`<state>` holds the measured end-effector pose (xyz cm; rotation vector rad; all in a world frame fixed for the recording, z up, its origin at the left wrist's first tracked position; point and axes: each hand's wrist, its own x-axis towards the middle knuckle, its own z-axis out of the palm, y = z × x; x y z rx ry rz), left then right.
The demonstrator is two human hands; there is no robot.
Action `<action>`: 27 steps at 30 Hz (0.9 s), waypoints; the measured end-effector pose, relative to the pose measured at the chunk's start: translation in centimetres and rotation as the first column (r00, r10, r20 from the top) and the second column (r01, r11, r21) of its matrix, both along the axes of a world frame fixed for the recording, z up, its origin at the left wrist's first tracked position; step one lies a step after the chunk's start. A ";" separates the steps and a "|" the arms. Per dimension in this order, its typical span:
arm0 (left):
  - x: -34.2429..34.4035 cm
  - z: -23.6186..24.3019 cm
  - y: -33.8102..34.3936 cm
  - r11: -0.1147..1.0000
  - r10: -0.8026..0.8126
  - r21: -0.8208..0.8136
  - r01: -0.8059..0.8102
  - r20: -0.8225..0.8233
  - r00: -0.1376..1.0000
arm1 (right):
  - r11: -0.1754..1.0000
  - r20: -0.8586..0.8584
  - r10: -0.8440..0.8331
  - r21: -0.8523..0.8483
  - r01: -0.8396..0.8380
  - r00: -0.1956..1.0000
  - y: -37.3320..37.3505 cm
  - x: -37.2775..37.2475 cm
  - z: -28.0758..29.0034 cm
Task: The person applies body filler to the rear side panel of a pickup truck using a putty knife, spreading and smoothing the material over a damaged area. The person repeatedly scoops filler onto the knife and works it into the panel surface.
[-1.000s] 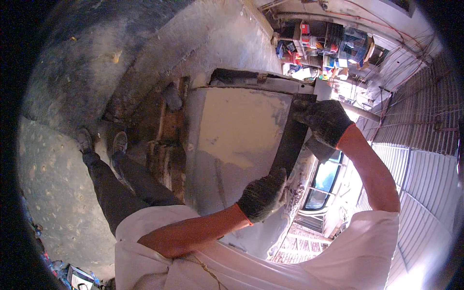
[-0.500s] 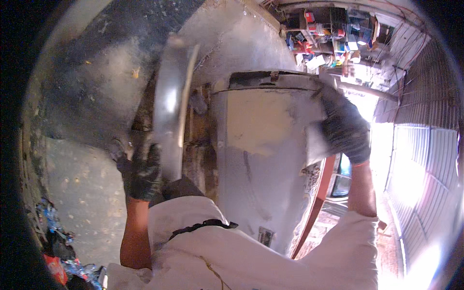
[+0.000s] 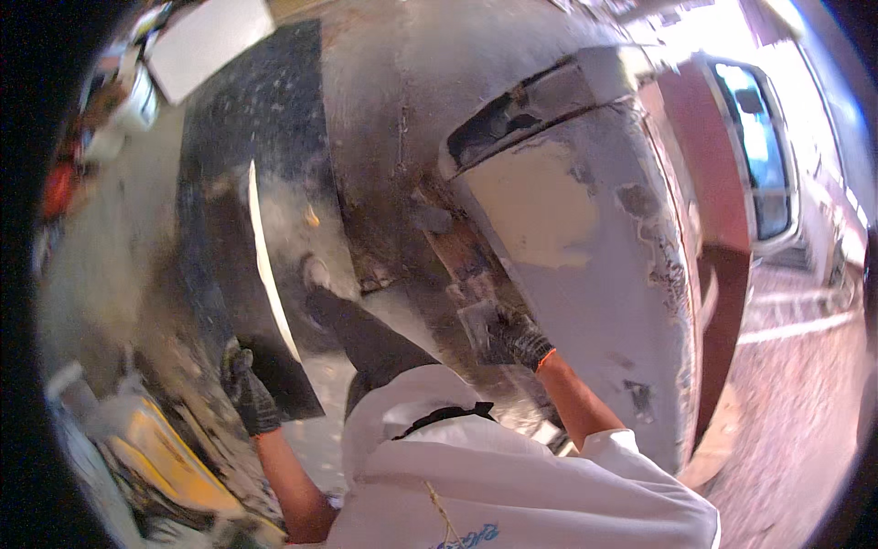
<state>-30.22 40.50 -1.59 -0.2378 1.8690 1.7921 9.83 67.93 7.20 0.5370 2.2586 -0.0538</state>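
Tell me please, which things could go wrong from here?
The gloved left hand holds the long dark strip near one end, so its far end might swing or dip.
The pale streak along the strip looks close to the dark trouser leg; if it is wet, which I cannot tell, it might smear the cloth.
The small grey plate in the gloved right hand is beside the grey panel and might scrape its edge.

Blurred grey piece (image 3: 476, 331) in right grip (image 3: 518, 339), smeared yellow object (image 3: 172, 450), white board (image 3: 210, 46) cut off at top
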 end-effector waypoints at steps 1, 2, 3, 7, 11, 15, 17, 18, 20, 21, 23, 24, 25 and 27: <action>-1.4 0.1 1.1 0.959 -0.216 -0.233 0.164 -0.222 0.951 | 0.916 -0.013 0.281 0.301 -0.265 0.959 -0.3 -1.0 -0.6; -2.8 0.2 2.6 0.972 -0.219 -0.133 0.192 -0.232 0.948 | 0.870 -0.080 0.304 0.430 -0.242 0.949 -0.2 -2.3 -1.5; -4.2 0.3 4.2 0.978 -0.207 -0.060 0.199 -0.210 0.956 | 0.857 -0.193 0.250 0.499 -0.124 0.949 0.0 -3.7 -2.3; -9.6 2.2 9.2 0.906 -0.397 -0.196 0.375 -0.085 0.914 | 0.539 -0.847 -0.523 -0.245 0.806 0.093 2.6 -10.3 -3.1; -13.0 4.5 12.2 0.866 -0.473 -0.172 0.470 0.023 0.880 | 0.406 -0.855 -0.513 -0.169 0.898 0.071 6.3 -13.9 1.2; -14.1 5.9 14.7 0.785 -0.584 -0.276 0.554 -0.032 0.811 | 0.465 -0.962 -0.268 -0.078 0.882 0.056 9.2 -15.9 5.1; -14.7 6.3 16.0 0.752 -0.635 -0.268 0.602 -0.049 0.771 | 0.416 -0.943 -0.329 -0.100 0.904 0.047 10.2 -16.6 6.0; -15.0 6.5 16.6 0.722 -0.670 -0.289 0.628 -0.071 0.739 | 0.391 -0.935 -0.351 -0.104 0.915 0.044 10.5 -17.0 6.2; -16.1 6.9 18.0 0.668 -0.731 -0.304 0.680 -0.094 0.676 | 0.372 -0.939 -0.342 -0.102 0.923 0.035 11.4 -18.1 6.3; -16.7 7.2 18.6 0.640 -0.758 -0.299 0.708 -0.094 0.646 | 0.352 -0.939 -0.344 -0.110 0.930 0.019 11.6 -18.6 6.3; -17.9 7.9 19.8 0.600 -0.791 -0.284 0.748 -0.071 0.608 | 0.316 -0.955 -0.296 -0.098 0.944 0.000 11.9 -19.6 6.1; -18.5 8.3 20.3 0.594 -0.794 -0.286 0.752 -0.058 0.605 | 0.275 -0.951 -0.310 -0.091 0.957 -0.002 11.9 -20.0 6.0; -19.1 8.8 20.7 0.597 -0.788 -0.278 0.752 -0.030 0.615 | 0.228 -0.946 -0.325 -0.085 0.970 -0.006 12.0 -20.4 5.9; -20.2 9.6 21.4 0.603 -0.782 -0.242 0.760 0.008 0.623 | 0.171 -0.937 -0.348 -0.073 0.983 -0.009 12.2 -20.9 5.5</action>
